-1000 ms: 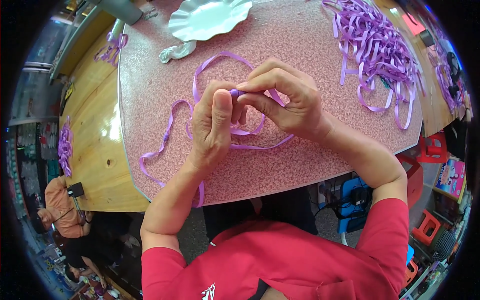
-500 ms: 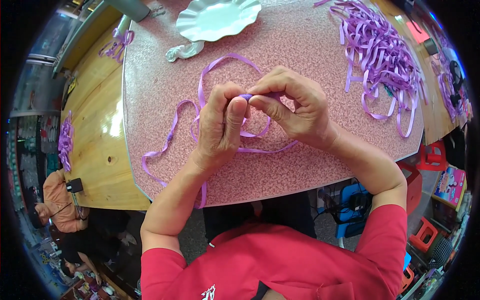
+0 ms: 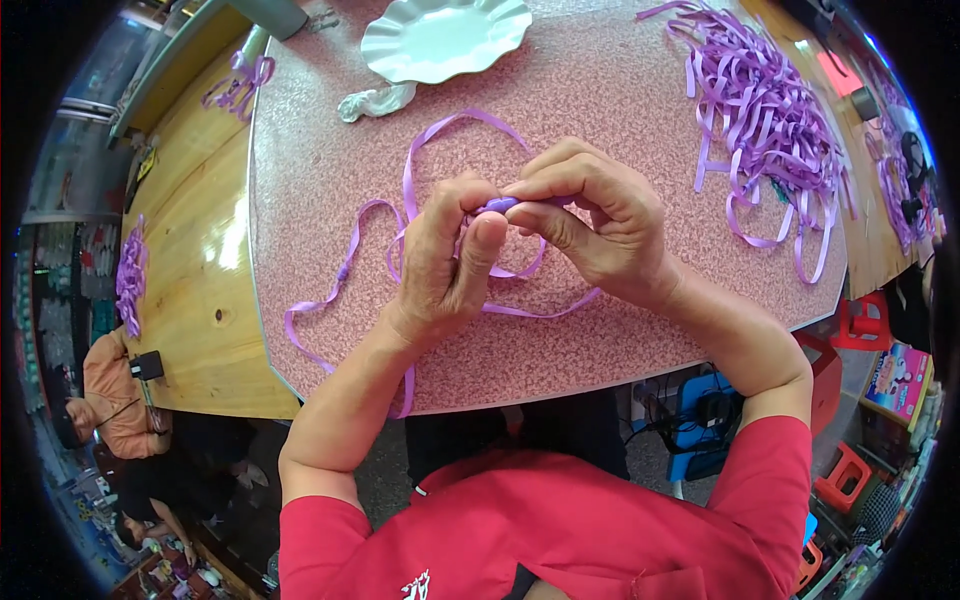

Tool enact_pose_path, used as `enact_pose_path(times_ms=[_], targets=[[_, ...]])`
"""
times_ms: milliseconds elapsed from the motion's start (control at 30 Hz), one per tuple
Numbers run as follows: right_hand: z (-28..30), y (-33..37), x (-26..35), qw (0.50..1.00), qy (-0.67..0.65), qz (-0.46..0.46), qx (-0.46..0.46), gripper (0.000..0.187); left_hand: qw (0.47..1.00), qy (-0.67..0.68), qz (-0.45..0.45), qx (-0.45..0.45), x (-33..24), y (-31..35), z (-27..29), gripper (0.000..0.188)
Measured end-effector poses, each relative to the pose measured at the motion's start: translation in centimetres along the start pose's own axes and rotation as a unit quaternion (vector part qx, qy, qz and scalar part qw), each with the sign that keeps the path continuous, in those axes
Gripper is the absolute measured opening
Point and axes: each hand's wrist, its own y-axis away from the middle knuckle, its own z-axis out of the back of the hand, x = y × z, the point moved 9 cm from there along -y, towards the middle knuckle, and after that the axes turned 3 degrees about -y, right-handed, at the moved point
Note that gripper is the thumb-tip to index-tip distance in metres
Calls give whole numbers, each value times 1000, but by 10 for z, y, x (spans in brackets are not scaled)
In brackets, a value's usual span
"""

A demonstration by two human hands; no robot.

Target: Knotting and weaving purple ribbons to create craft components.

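Between my two hands, above the middle of the pink speckled table, is a knotted part of a purple ribbon. My left hand pinches it between thumb and forefinger. From the other side, my right hand grips it the same way, fingertips almost touching the left ones. The rest of the ribbon loops on the table beyond and below my hands, and a stretch with a small knot lies to the left. One end hangs by the near edge next to my left forearm.
A white scalloped plate and a crumpled white piece lie at the far side. At the right is a big heap of purple ribbons. A wooden table adjoins on the left, with ribbon bundles. Other people are at lower left.
My left thumb has moved off the knot slightly, so more of the purple knot shows between my fingers. Both hands have sunk a little toward me. The view has shifted slightly.
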Motion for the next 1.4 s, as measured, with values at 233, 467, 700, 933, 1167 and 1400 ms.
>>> enact_pose_path(times_ms=[233,467,700,933,1167,1400], targets=[[-1,1,4,1000,8,16,3,21,999,26,25,-3,-2,-2,0,15],[-1,0,5,999,16,28,-2,22,1000,19,5,-3,-2,-1,3,13],[-5,0,22,988,96,121,6,21,1000,13,28,3,-5,-2,3,17],[-3,-2,25,990,89,109,22,20,995,59,77,-2,-4,2,-2,19],[-1,-1,6,999,-3,45,9,20,979,143,144,-6,11,3,-9,26],[2,2,-13,987,-140,-71,-32,22,972,-113,-93,-186,-39,-15,31,19]])
